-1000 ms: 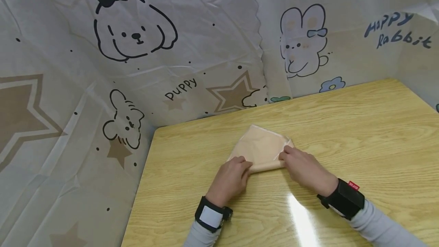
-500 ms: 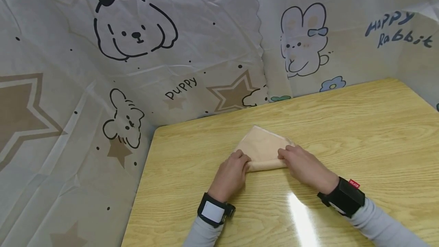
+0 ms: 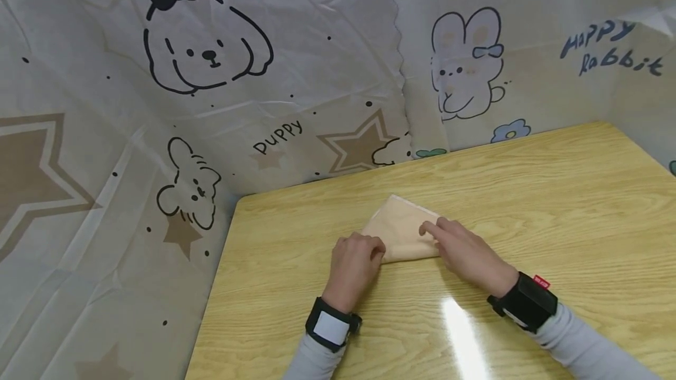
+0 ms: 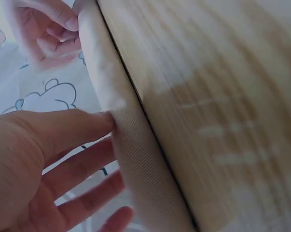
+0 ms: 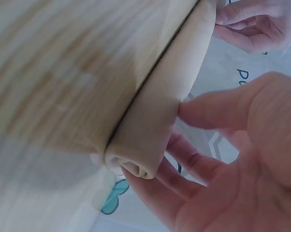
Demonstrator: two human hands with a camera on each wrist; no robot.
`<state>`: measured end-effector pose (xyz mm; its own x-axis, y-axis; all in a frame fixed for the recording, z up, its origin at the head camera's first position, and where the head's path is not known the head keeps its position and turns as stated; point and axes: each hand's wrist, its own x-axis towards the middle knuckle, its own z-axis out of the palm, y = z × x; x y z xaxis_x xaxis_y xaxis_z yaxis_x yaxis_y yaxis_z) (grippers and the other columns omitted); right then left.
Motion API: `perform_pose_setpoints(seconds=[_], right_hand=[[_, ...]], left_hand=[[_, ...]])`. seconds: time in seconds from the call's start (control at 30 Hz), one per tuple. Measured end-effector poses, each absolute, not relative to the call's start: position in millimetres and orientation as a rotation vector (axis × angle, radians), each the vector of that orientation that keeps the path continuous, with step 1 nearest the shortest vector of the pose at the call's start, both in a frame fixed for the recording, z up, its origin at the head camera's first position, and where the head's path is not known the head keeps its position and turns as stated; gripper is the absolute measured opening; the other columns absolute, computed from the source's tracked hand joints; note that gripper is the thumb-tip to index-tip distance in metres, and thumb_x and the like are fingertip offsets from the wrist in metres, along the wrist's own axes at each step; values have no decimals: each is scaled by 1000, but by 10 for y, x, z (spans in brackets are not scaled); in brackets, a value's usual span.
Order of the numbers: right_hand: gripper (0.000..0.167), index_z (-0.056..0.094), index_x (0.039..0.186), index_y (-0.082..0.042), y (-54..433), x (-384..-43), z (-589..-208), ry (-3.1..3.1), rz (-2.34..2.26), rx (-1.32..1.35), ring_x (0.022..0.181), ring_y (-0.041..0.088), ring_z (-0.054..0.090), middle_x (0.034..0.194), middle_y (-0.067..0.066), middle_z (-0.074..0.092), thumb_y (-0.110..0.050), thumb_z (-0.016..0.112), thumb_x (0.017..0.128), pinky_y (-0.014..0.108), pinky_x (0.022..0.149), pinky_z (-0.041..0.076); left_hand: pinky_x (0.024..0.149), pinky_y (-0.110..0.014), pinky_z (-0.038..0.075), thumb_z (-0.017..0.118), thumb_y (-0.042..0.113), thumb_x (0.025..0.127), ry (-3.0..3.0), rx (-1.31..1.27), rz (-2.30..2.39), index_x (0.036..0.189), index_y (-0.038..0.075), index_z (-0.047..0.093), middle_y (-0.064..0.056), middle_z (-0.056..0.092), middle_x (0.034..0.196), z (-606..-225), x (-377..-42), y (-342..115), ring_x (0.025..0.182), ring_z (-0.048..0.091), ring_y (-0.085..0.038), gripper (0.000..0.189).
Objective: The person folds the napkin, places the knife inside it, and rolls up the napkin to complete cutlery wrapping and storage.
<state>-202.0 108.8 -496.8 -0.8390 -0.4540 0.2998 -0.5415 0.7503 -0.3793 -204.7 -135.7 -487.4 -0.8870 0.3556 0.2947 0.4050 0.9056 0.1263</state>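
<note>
A peach cloth (image 3: 398, 224) with pale edging lies on the table, its near edge rolled up and its far part flat, coming to a point. At the left end of the roll, my left hand (image 3: 355, 268) holds it, thumb on the near side and fingers beyond. My right hand (image 3: 467, 251) is at the right end, thumb against the roll and fingers around its far side; the index finger looks lifted in the head view. A spiral of layers shows at the end of the roll (image 5: 155, 106) in the right wrist view.
The wood-grain table (image 3: 554, 204) extends well to the right of the cloth. A printed sheet (image 3: 327, 63) with animal drawings hangs along the back and left sides. Black straps with small devices sit on both wrists.
The left hand has shifted slightly up and right along the cloth. The cloth's left edge has drawn inward, and the right index finger has lifted. The right hand otherwise stays nearly in place.
</note>
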Motion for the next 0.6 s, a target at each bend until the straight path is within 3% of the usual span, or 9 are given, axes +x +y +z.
perform_pose_setpoints(seconds=[0.17, 0.4, 0.6], right_hand=[[22, 74, 99, -11, 1076, -2021, -4974, -2761, 545, 764, 82, 22, 53, 95, 4, 60, 7, 66, 90, 29, 63, 46], [27, 76, 106, -7, 1097, -1999, -4967, -2780, 598, 760, 81, 22, 57, 99, 5, 62, 7, 71, 83, 29, 60, 45], [27, 75, 107, -6, 1103, -1996, -4962, -2784, 636, 762, 73, 16, 52, 95, 4, 57, 8, 69, 84, 26, 56, 42]], left_hand=[[66, -33, 51, 80, 13, 82, -2803, -598, -268, 89, 18, 81, 5, 71, 90, -4861, -1990, -1349, 83, 63, -16, 8], [58, -31, 49, 79, 11, 85, -2761, -604, -190, 90, 16, 78, 4, 64, 78, -4900, -1990, -1338, 73, 62, -17, 7], [58, -32, 51, 81, 12, 83, -2765, -597, -163, 95, 16, 78, 3, 67, 80, -4909, -1991, -1342, 74, 64, -17, 12]])
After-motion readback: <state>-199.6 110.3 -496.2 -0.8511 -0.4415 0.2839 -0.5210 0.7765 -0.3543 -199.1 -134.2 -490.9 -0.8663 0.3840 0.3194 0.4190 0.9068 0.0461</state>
